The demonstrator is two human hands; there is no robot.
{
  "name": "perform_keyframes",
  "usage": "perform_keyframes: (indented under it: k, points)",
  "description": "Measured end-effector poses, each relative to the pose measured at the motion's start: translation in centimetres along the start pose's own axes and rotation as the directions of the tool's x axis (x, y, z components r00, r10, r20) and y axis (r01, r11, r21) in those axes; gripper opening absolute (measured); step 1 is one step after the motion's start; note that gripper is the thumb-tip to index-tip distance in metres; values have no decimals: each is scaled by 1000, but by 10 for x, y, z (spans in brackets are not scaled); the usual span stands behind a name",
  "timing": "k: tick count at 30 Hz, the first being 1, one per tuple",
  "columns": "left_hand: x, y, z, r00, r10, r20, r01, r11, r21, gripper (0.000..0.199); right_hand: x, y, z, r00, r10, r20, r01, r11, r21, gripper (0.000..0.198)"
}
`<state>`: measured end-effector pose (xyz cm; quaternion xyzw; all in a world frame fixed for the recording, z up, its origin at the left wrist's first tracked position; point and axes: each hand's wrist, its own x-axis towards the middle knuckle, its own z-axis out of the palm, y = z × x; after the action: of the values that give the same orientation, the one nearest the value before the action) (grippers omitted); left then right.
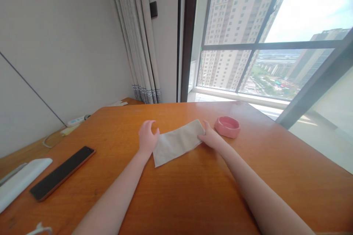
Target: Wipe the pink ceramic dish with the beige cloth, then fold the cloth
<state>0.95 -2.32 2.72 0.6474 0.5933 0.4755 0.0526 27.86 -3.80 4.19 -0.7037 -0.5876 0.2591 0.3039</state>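
A pale grey-beige cloth (pixel 178 142), seemingly folded into a long strip, lies aslant on the wooden table between my hands. At its left end is my left hand (pixel 147 137), its thumb and forefinger curved apart with a gap between them and nothing held there. My right hand (pixel 211 136) has hold of the cloth's right end, the thumb over the near face and a forefinger pointing up by the far corner. The remaining right fingers are partly hidden. Just beyond this hand sits a pink faceted bowl (pixel 227 127).
On the left of the wooden table (pixel 176 198) lie a dark phone (pixel 63 172) and a white flat object (pixel 26 178). A power strip (pixel 77 120) with cables is at the left edge. A curtain (pixel 140 36) and a large window (pixel 256 46) stand behind.
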Motion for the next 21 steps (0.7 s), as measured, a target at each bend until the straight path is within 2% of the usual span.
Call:
perform_keyframes:
  k: [2, 3, 4, 5, 7, 8, 9, 10, 14, 16, 19, 21]
  points:
    - [-3, 4, -2, 992, 100, 82, -105, 993, 58, 22, -4, 0, -3, 999, -30, -23, 19, 924, -383, 76]
    - [-7, 9, -2, 972, 149, 183, -157, 987, 30, 19, -6, -1, -3, 995, -74, -63, 34, 873, -487, 75]
    - [-12, 16, -2, 926, 213, 312, -217, 976, -24, 19, -7, -2, -3, 988, -127, -92, 57, 837, -545, 70]
    - [-18, 23, -2, 849, 289, 443, -278, 956, -92, 21, -8, -3, -2, 981, -176, -88, 95, 817, -569, 65]
    - [-29, 34, 0, 648, 426, 632, -381, 899, -216, 32, -8, -3, 2, 976, -218, 10, 187, 807, -560, 55]
    - [-34, 38, 1, 569, 463, 680, -415, 875, -248, 38, -7, -2, 4, 975, -210, 73, 215, 808, -548, 49]
    - [-37, 40, 2, 532, 474, 702, -439, 863, -250, 41, -6, 0, 6, 973, -194, 123, 230, 812, -537, 45]
    - [-38, 40, 3, 531, 466, 708, -453, 862, -227, 40, -5, 2, 8, 972, -178, 153, 233, 816, -528, 42]
    - [-30, 30, 5, 670, 364, 647, -434, 899, -56, 35, -2, 8, 11, 976, -172, 133, 216, 825, -522, 39]
    - [-25, 26, 4, 696, 332, 637, -420, 907, -13, 36, -3, 7, 12, 965, -237, 112, 260, 813, -521, 38]
    - [-21, 22, 3, 714, 255, 652, -404, 911, 86, 35, -8, 2, 16, 891, -389, 232, 452, 799, -396, 38]
    - [-20, 21, 1, 745, 167, 646, -372, 907, 195, 30, -13, -1, 19, 837, -441, 324, 531, 796, -289, 35]
